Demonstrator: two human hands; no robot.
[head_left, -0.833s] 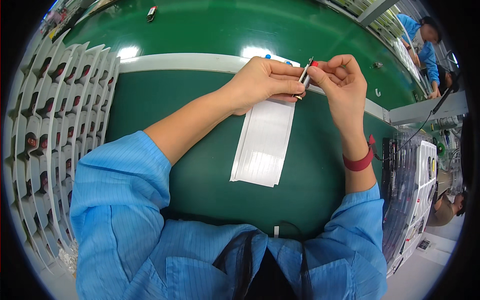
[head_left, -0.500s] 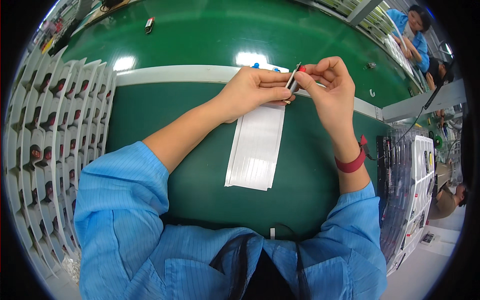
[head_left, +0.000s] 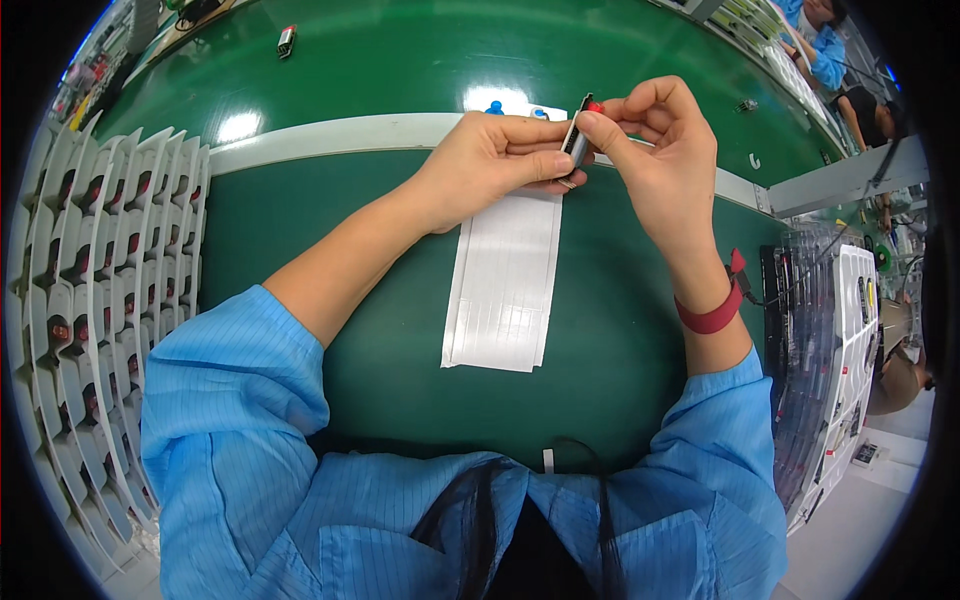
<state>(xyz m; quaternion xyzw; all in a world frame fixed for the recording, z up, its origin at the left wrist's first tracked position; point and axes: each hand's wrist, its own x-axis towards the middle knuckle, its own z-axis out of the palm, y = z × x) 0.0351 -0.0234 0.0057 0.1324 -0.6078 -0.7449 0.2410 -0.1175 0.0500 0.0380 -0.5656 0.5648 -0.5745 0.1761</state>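
Between both hands, over the white edge strip of the mat, a small circuit board (head_left: pixel 571 135) stands nearly upright. It carries a grey cylindrical part (head_left: pixel 580 150) and a red piece (head_left: pixel 596 107) at its top end. My left hand (head_left: pixel 470 165) grips the board's lower part between thumb and fingers. My right hand (head_left: pixel 660 145) is closed, its thumb and forefinger pinching at the red piece; its other fingers are curled. Below the hands lies a stack of white adhesive-like strips (head_left: pixel 503 290) on the green mat (head_left: pixel 380 330).
At left stand white slotted trays (head_left: pixel 110 260) holding many red-and-dark parts. Clear and white trays (head_left: pixel 835 340) are stacked at right. A similar small board (head_left: pixel 287 41) lies at the far left. Blue knobs (head_left: pixel 494 107) sit behind my left hand. A corded red wristband (head_left: pixel 712 312) circles my right wrist.
The whole view has shifted a little. Both hands keep hold of the board, which stands slightly more upright and shows more of its dark face.
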